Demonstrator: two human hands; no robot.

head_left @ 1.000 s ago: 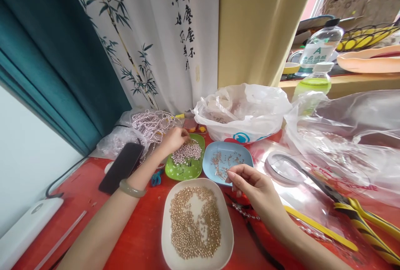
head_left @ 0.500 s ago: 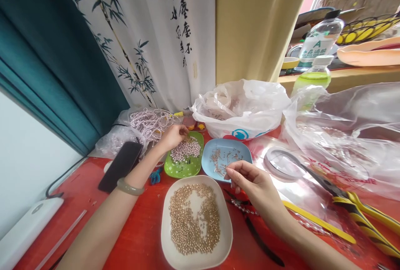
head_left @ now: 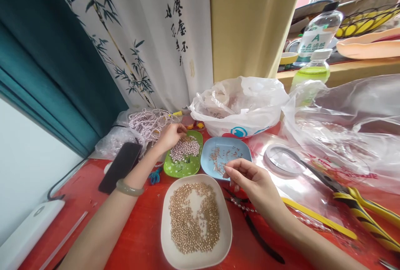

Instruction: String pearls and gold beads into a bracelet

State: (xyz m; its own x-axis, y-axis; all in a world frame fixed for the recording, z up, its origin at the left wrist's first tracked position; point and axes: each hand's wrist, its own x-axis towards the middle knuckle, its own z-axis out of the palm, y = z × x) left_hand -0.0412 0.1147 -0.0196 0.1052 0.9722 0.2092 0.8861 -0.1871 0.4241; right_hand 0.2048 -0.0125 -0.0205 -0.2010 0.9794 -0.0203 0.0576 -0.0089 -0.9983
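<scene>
Pink beads [head_left: 184, 150] lie in the green tray [head_left: 175, 171]; the left hand [head_left: 168, 137] stays curled over its far edge, the right hand [head_left: 251, 176] likewise near the blue tray [head_left: 220, 141]. Whether either grasps anything, I can't tell. Barely anything has shifted, so the work seems mid-step.

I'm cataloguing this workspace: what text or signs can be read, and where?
"A": black-capped bottle; characters beneath are blurred.
"塵不": white hanging cloth; its other brush characters are uncertain.
Clear plastic bag: red print, too blurred.
White plastic bag: blue round logo; dark writing too small.
</scene>
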